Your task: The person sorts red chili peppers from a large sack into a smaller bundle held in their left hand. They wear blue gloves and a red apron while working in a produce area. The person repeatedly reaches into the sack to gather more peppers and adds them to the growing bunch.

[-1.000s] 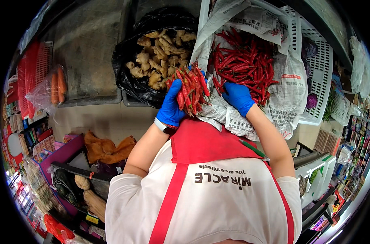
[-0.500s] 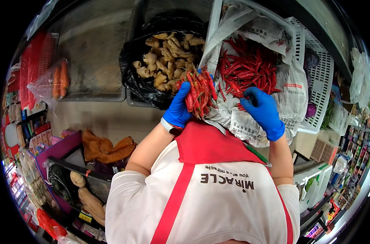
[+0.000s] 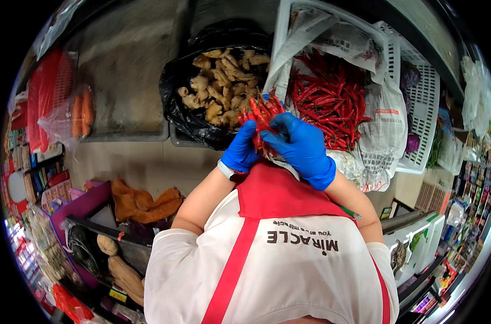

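Note:
A bunch of red chili peppers [image 3: 260, 112] is held in front of my chest. My left hand [image 3: 242, 148], in a blue glove, is closed around it from the left. My right hand [image 3: 302, 146], gloved the same way, reaches across to the bunch, its thumb and fingers bent against the peppers. Whether it pinches a single pepper is hidden behind the fingers. Just beyond my right hand lies a heap of red chilies [image 3: 332, 102] on newspaper [image 3: 383, 129], inside a white plastic crate [image 3: 280, 32].
Left of the chilies, ginger [image 3: 218, 81] fills a black plastic bag [image 3: 172, 81]. A dark tray [image 3: 127, 70] and bagged carrots [image 3: 82, 113] are farther left. On the right stands a white perforated basket [image 3: 426, 113] with purple cabbage [image 3: 413, 143].
My right hand has moved left from the edge of the chili heap to the bunch in my left hand. The left hand stays nearly in place.

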Demonstrator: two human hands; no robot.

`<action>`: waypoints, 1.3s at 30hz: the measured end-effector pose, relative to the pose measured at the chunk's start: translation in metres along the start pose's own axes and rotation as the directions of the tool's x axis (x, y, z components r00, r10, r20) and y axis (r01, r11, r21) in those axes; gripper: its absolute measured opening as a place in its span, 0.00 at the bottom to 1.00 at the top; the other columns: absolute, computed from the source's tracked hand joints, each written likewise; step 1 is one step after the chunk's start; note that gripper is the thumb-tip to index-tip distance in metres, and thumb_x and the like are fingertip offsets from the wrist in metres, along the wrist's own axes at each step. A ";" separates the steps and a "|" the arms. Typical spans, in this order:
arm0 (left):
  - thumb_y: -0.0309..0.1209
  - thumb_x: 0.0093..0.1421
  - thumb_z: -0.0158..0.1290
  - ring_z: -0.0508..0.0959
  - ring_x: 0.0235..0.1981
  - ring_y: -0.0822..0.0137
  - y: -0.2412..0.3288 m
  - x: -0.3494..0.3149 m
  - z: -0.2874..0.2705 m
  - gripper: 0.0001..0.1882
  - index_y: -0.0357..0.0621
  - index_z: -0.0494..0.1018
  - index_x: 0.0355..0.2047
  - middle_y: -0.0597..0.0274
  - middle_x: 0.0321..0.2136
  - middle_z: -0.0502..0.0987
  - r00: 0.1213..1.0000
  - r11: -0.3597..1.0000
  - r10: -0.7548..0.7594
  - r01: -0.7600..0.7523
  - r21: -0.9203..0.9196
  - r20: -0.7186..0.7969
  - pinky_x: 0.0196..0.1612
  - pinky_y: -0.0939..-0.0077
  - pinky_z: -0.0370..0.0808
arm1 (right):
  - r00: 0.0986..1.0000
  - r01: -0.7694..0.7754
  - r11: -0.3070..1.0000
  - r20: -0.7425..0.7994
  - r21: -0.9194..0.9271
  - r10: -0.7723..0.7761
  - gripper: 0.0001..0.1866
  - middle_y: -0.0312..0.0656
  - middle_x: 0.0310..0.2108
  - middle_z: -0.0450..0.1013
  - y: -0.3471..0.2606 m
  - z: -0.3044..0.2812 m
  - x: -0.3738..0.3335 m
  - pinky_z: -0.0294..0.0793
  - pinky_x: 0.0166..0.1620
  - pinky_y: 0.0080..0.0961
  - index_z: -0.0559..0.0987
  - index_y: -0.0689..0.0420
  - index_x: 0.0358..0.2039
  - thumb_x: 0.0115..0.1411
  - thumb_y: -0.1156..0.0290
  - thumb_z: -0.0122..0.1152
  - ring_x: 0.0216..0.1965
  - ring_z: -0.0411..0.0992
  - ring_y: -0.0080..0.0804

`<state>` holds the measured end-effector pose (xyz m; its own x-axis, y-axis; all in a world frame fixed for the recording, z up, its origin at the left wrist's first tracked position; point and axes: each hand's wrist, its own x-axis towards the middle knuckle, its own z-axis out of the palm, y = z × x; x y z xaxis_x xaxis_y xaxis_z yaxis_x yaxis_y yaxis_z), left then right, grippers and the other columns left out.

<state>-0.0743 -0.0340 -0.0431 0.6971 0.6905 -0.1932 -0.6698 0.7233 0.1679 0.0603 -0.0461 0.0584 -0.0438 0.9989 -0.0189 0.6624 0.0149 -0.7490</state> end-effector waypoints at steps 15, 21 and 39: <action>0.51 0.49 0.56 0.61 0.56 0.57 0.004 0.003 0.012 0.45 0.43 0.48 0.59 0.54 0.56 0.58 0.988 0.989 0.081 -0.063 0.135 -0.130 0.57 0.62 0.60 | 0.995 0.094 0.994 0.031 -0.057 -0.092 0.20 0.38 0.20 0.71 0.012 -0.024 -0.017 0.69 0.24 0.26 0.73 0.53 0.42 0.49 0.61 0.62 0.21 0.72 0.33; 0.50 0.48 0.56 0.58 0.58 0.59 0.003 0.008 0.011 0.46 0.43 0.46 0.60 0.55 0.58 0.54 0.991 0.980 0.117 -0.105 0.168 -0.066 0.59 0.62 0.57 | 0.992 -0.124 0.883 -0.064 -0.452 0.107 0.15 0.40 0.31 0.70 0.135 -0.104 -0.038 0.71 0.33 0.31 0.75 0.49 0.37 0.49 0.61 0.60 0.32 0.71 0.39; 0.47 0.50 0.56 0.57 0.59 0.58 0.004 0.010 0.014 0.45 0.42 0.46 0.60 0.54 0.58 0.54 0.993 0.988 0.117 -0.113 0.102 -0.031 0.61 0.63 0.54 | 0.910 -0.353 0.673 -0.070 -0.650 0.409 0.27 0.51 0.32 0.72 0.205 -0.113 -0.038 0.71 0.35 0.36 0.65 0.57 0.48 0.47 0.67 0.61 0.33 0.72 0.47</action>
<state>-0.0664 -0.0246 -0.0306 0.6057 0.7697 -0.2016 -0.7150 0.6377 0.2865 0.2818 -0.0761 -0.0197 0.2835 0.9179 -0.2777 0.9474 -0.3129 -0.0671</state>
